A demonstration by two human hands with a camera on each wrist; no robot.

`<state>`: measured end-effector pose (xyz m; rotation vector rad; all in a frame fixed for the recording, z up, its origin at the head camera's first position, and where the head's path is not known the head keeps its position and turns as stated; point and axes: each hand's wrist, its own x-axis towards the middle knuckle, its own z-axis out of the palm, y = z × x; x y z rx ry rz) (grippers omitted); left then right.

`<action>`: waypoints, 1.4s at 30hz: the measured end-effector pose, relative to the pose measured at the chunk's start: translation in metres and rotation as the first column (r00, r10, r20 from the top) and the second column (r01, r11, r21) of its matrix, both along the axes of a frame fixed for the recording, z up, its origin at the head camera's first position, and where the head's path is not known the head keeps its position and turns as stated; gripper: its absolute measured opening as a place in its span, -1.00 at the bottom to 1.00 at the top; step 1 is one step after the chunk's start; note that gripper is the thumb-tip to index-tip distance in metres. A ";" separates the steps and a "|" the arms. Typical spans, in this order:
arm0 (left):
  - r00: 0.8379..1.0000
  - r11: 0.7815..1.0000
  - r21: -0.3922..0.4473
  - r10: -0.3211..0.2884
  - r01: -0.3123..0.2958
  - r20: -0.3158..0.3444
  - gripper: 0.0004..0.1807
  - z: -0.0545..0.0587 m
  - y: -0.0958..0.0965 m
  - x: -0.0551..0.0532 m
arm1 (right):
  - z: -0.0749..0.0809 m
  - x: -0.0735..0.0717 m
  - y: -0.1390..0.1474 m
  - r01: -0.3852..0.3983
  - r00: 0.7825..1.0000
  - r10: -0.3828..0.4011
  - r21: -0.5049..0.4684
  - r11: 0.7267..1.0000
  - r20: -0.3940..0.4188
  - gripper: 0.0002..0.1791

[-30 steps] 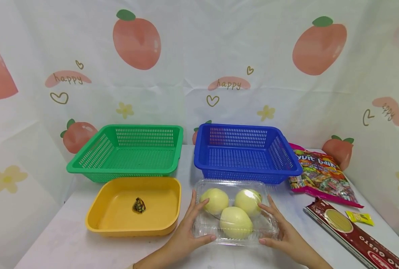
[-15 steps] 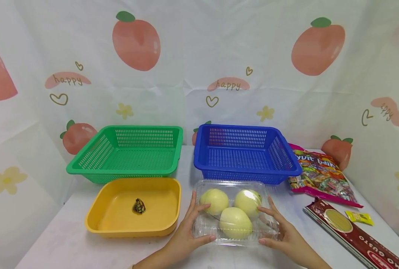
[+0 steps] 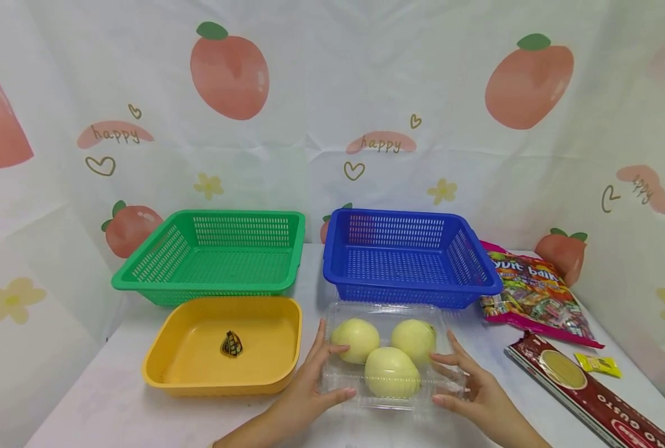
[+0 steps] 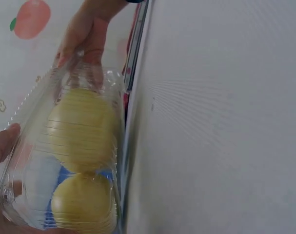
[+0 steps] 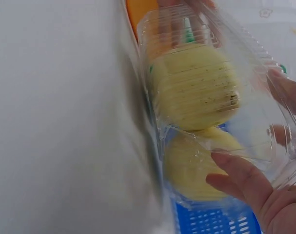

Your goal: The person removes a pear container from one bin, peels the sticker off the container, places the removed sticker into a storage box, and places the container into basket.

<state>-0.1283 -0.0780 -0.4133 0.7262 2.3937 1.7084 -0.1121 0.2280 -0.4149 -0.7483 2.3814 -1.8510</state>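
Observation:
A clear plastic clamshell box (image 3: 348,381) stands at the front middle of the table in the head view. Inside it are three pale yellow round fruits (image 3: 392,373) of a kind I cannot tell. My left hand (image 3: 304,384) grips the box's left side, its thumb along the front and its fingers over the side. On the opposite side my right hand (image 3: 482,393) holds the box in the same way. The right wrist view shows the right hand (image 5: 265,197) bent round the box's end. Through the plastic, the fruits (image 4: 84,131) also show in the left wrist view.
Behind the box stands a blue mesh basket (image 3: 416,289), with a green one (image 3: 198,288) to its left. A yellow tray (image 3: 181,373) holds a small dark wrapped piece (image 3: 232,344). At right lie a candy bag (image 3: 536,295), a brown spaghetti-like pack (image 3: 595,395) and a yellow sachet (image 3: 598,364).
The fingertips of both hands have slid slightly down toward the front of the box. Glare on the lid over the fruits has faded. The box stays in nearly the same place.

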 end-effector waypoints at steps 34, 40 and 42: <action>0.991 0.988 -0.104 0.105 -0.114 -0.085 -0.37 0.078 -0.043 -0.001 | 0.069 -0.012 -0.040 0.010 0.985 -0.011 -0.007 1.000 -0.175 -0.43; 0.991 0.987 -0.113 0.107 -0.115 -0.079 -0.39 0.089 -0.058 -0.007 | 0.077 -0.026 -0.053 -0.018 0.985 0.015 -0.021 1.000 -0.174 -0.48; 0.991 0.985 -0.121 0.110 -0.119 -0.081 -0.39 0.093 -0.062 -0.010 | 0.079 -0.030 -0.057 -0.030 0.984 0.025 -0.026 0.999 -0.175 -0.49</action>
